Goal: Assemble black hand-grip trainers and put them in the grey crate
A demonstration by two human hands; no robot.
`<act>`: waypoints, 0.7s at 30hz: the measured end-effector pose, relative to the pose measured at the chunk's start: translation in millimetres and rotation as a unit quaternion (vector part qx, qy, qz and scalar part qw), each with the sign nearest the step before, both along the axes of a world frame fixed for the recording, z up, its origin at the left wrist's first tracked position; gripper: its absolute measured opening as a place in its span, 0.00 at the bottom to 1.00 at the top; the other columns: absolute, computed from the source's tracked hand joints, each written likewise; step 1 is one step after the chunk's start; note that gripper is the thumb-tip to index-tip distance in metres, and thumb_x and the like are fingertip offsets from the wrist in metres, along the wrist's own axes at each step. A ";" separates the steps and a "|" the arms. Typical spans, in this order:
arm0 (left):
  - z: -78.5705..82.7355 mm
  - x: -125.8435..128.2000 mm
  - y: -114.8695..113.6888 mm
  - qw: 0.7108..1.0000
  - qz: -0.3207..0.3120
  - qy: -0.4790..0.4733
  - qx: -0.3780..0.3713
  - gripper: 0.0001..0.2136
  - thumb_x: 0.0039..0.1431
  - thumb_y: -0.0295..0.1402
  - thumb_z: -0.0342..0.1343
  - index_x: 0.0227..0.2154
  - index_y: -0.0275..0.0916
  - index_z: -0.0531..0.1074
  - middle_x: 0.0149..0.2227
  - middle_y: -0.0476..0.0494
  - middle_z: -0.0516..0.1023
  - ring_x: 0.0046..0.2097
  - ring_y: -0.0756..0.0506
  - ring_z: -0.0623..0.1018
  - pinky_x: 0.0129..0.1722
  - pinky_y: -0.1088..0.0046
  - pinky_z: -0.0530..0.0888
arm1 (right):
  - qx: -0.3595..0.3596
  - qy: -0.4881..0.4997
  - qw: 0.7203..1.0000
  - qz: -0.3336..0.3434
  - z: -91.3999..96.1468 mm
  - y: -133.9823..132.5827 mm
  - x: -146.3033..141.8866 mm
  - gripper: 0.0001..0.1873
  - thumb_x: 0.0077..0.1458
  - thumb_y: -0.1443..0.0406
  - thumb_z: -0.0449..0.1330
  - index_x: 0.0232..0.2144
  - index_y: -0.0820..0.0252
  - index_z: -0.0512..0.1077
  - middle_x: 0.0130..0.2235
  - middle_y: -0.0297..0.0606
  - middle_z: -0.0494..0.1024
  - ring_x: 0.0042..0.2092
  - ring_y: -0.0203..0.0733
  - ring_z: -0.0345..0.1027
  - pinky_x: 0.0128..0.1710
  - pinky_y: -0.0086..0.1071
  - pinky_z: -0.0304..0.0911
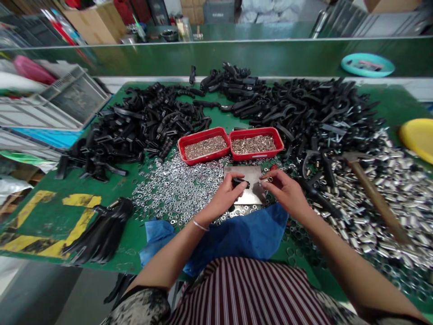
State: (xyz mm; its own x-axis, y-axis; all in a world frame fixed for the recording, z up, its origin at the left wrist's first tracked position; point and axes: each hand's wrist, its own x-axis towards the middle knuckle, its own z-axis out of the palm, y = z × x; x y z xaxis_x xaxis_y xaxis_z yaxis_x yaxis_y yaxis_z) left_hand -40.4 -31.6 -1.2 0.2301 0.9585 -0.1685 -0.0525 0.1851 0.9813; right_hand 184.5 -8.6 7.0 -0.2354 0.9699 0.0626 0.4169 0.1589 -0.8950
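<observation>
My left hand [226, 195] pinches a small black plastic part [241, 183] over a grey metal plate [247, 195] on the green table. My right hand [286, 190] holds a small metal piece [267, 180] at its fingertips, just right of the black part. Two red trays [203, 137] [275, 137] of small metal pins stand side by side just beyond the plate. Shiny washers [172, 187] lie spread thickly around the plate. A blue cloth [250, 234] lies under my wrists at the table's near edge.
Heaps of black plastic handles [142, 122] [304, 108] cover the back of the table. A hammer [372, 194] rests on a pile of metal sleeves [389, 212] at the right. A yellow dish [419, 137], grey crates [67, 97] and a bundle of black parts [101, 230] border the area.
</observation>
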 end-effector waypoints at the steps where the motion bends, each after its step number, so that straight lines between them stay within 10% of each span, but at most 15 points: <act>1: -2.4 3.6 0.7 1.000 0.009 -0.002 0.002 0.20 0.62 0.47 0.58 0.50 0.40 0.64 0.27 0.53 0.69 0.28 0.51 0.69 0.29 0.76 0.66 | 0.020 -0.017 1.000 -0.012 -2.1 -1.3 -1.8 0.10 0.58 0.54 0.63 0.41 0.49 0.74 0.41 0.38 0.77 0.40 0.48 0.70 0.44 0.43 0.65; 21: -12.4 30.5 -11.5 0.991 0.087 -0.098 -0.008 0.21 0.61 0.48 0.59 0.47 0.41 0.60 0.28 0.53 0.69 0.30 0.51 0.71 0.33 0.74 0.70 | -0.059 0.215 0.969 -0.103 1.0 -28.5 -50.0 0.14 0.57 0.54 0.65 0.42 0.51 0.69 0.39 0.36 0.76 0.39 0.44 0.71 0.44 0.38 0.68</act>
